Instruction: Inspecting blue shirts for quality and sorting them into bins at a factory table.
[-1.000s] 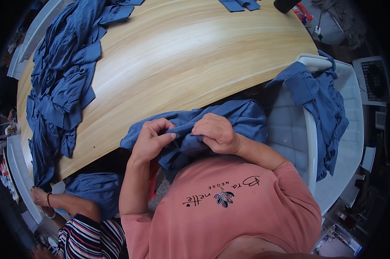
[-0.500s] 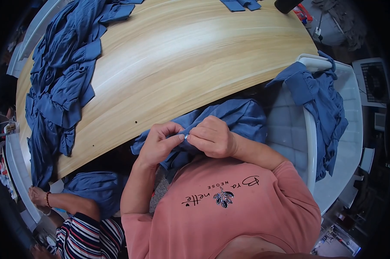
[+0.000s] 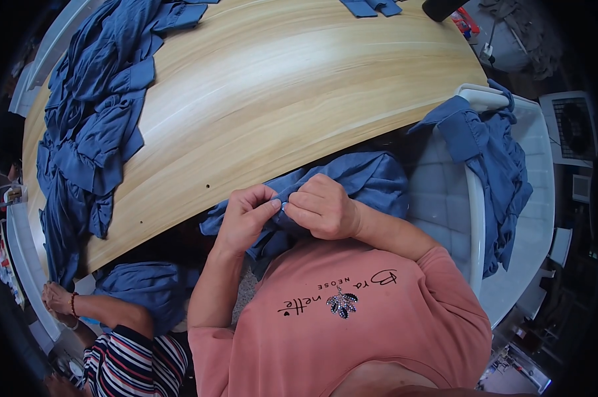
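A blue garment (image 3: pixel 372 175) lies gathered over my lap at the near edge of the table. On its left, my left hand (image 3: pixel 245 218) pinches a fold of the cloth between thumb and bent fingers. Close beside it, my right hand (image 3: pixel 327 208) is closed with its fingertips on the same fold. A tiny shiny, pale round piece (image 3: pixel 284 206) shows at my right fingertips, between the two hands; it looks like a button or snap, but is too small to be sure. My curled fingers hide part of the cloth there.
The wooden table (image 3: pixel 279 99) bears a long heap of blue garments (image 3: pixel 100 126) on the left. More blue cloth hangs over the white tub's rim (image 3: pixel 476 231) at my right. A co-worker's hands (image 3: pixel 57 299) hold cloth at lower left. A dark cylinder (image 3: pixel 439 9) stands far right.
Both hands stay on the same fold, shifted very slightly. The pale piece, seen as a bright ring before, is now more covered by my right fingertips.
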Motion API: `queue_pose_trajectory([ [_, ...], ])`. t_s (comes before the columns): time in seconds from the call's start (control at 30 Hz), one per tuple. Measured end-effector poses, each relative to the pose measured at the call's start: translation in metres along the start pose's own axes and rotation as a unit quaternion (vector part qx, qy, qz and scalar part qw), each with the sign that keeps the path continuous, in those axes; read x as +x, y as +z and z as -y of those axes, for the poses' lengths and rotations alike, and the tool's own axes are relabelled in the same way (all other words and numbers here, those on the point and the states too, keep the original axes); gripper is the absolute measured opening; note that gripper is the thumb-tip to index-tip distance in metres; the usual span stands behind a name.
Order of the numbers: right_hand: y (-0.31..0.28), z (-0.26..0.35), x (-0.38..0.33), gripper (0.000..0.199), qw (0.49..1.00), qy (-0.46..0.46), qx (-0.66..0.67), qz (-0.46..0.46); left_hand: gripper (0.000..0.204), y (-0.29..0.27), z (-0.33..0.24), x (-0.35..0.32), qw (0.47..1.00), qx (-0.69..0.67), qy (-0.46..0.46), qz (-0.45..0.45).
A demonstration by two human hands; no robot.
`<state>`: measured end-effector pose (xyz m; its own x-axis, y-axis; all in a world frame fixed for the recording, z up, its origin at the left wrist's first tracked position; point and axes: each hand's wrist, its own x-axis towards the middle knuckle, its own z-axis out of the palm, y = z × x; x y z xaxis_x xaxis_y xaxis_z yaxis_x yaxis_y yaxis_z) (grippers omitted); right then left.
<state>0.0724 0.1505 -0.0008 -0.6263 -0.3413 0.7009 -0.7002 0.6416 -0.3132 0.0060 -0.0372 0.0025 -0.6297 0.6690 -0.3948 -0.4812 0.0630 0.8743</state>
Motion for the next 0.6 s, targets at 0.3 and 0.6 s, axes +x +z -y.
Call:
queue_pose_trajectory([
  [0.3,0.009,0.000,0.000,0.010,0.963,0.209,0.168,0.026,0.009,0.002,0.008,0.000,0.993,0.093,0.069,-0.034],
  [0.6,0.010,-0.007,-0.007,0.014,0.909,0.321,0.229,0.137,0.010,0.005,0.017,-0.002,0.981,0.159,0.068,-0.090],
])
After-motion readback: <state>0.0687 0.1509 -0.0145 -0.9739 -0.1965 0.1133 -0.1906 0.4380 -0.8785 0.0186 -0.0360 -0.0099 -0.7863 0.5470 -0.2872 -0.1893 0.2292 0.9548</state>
